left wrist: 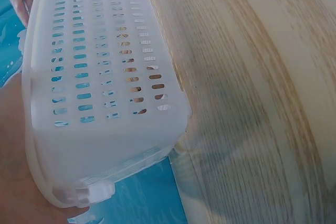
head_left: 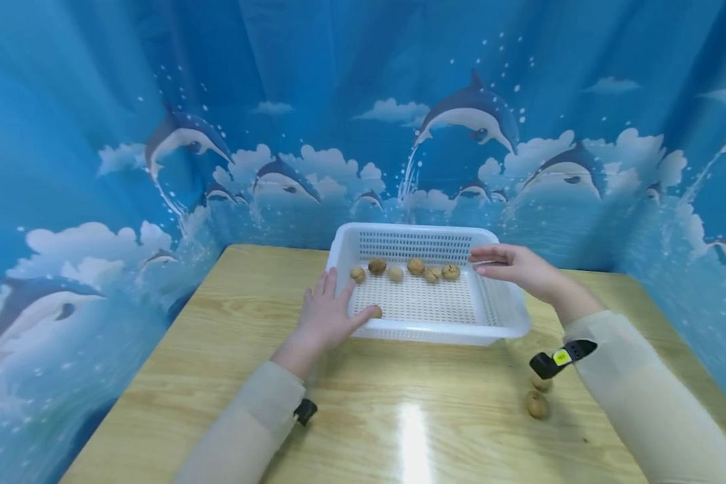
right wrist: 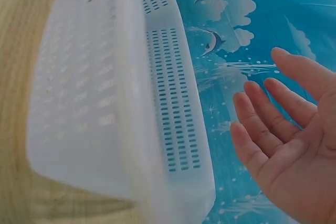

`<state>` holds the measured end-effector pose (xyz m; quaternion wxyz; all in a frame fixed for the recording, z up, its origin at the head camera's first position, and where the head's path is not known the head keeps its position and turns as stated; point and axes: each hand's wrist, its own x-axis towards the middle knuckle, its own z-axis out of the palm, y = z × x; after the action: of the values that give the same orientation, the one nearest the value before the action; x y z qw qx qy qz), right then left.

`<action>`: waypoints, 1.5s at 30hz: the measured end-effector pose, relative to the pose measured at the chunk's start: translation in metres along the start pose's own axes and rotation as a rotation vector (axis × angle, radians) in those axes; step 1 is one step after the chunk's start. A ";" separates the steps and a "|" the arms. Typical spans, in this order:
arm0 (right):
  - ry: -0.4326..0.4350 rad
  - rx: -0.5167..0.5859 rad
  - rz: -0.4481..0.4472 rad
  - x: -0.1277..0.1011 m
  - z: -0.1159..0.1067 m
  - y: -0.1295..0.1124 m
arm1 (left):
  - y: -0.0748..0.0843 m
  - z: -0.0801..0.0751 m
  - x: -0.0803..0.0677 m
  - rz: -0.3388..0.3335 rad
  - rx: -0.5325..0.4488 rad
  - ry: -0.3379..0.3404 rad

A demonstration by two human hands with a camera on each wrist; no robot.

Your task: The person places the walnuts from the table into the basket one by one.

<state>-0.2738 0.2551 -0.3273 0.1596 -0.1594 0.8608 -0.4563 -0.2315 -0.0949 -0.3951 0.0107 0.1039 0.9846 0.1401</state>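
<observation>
A white perforated basket [head_left: 502,316] holding walnuts [head_left: 415,266] is set on the wooden counter [head_left: 218,349] between both hands — the left hand [head_left: 325,314] is laid flat on its near-left rim, the right hand [head_left: 514,264] held relaxed over its far-right corner, nothing grasped.

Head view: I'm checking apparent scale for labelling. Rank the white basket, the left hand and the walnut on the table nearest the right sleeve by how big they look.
1. white basket
2. left hand
3. walnut on the table
None look alike.
</observation>
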 end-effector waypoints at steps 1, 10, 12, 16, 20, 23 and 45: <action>0.009 0.015 0.001 -0.005 0.001 0.003 | 0.000 0.000 0.000 0.000 0.001 0.000; 0.091 0.024 -0.018 -0.048 0.016 0.020 | 0.002 0.002 -0.001 0.001 -0.009 -0.009; 0.114 0.027 -0.037 -0.057 0.022 0.027 | 0.003 0.004 -0.003 0.001 -0.020 -0.009; 0.167 0.036 -0.071 -0.075 0.028 0.040 | 0.005 0.006 -0.005 -0.002 -0.028 -0.002; 0.207 0.039 -0.088 -0.092 0.028 0.053 | 0.004 0.004 -0.005 -0.009 -0.006 -0.001; 0.220 0.045 -0.099 -0.104 0.028 0.061 | 0.004 0.003 -0.005 -0.005 0.010 -0.003; 0.143 0.013 0.029 -0.146 0.028 0.135 | 0.001 0.001 -0.001 -0.014 -0.007 -0.005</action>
<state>-0.1488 0.3681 -0.4363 0.1051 -0.1128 0.8693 -0.4696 -0.2302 -0.0936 -0.3957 0.0144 0.0972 0.9848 0.1432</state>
